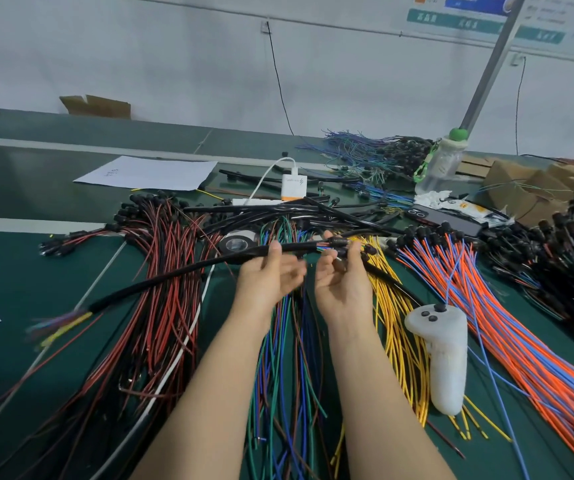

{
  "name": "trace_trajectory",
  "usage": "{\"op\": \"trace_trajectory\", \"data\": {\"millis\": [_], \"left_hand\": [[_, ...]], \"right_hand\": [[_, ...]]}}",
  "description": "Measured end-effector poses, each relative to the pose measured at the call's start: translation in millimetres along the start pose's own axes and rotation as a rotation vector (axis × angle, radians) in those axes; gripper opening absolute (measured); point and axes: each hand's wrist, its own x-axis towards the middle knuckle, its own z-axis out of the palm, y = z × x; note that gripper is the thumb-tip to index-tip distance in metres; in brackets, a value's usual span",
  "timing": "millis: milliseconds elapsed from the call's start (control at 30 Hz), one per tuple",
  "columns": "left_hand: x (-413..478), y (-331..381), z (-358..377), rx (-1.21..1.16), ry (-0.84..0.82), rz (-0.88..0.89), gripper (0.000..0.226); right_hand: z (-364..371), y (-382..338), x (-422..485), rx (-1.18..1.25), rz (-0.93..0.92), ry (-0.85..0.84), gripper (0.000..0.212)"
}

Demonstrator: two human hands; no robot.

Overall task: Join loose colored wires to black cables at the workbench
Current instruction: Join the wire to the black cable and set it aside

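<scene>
Above the middle of the table (8, 265), in the head view, the left hand (270, 277) holds a black cable (174, 276) in its grip near the right end. The cable's long axis runs left, sagging toward the near-left edge. Just beside it, the right hand (341, 282) grips black-capped colored wires (339, 243) that meet that end. Wire bundles crowd the table below, and a white controller (445, 348) lies near on the right.

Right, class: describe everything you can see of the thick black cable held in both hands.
The thick black sheathed cable looks rubbery. It slants in a gentle curve above the red and black wires. Its left end fans into blurred coloured cores. The left-hand grip pinches it near the right end, where the right-hand grip holds short cores and small black connectors.
</scene>
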Motion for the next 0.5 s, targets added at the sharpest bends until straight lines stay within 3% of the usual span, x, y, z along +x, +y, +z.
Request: {"op": "trace_trajectory", "data": {"millis": [33, 100, 200, 267, 367, 433, 500], "left_hand": [[-3, 5, 1, 0.289, -0.026, 0.002, 0.038], [-8, 22, 4, 0.820, -0.003, 0.210, 0.036], [-14, 61, 11, 1.260, 0.061, 0.616, 0.024], [-12, 81, 16, 1.532, -0.120, 0.552, 0.040], [-16, 113, 38, 1.580, -0.309, 0.451, 0.030], [-21, 139, 65, 1.565, -0.295, 0.571, 0.026], [-27, 167, 99, 1.493, -0.224, 0.732, 0.035]], "right_hand": [[0, -1, -1, 0.034, 0.005, 0.012, 0.024], [1, -4, -2, 0.115, 0.006, 0.030, 0.024], [11, -15, -6, 0.236, 0.032, -0.050, 0.027], [24, -25, -13, 0.288, 0.063, -0.178, 0.036], [47, -46, -21, 0.304, 0.025, -0.321, 0.050], [61, -64, -30, 0.217, -0.050, -0.349, 0.043], [74, -83, -38, -0.034, -0.148, -0.335, 0.049]]}}
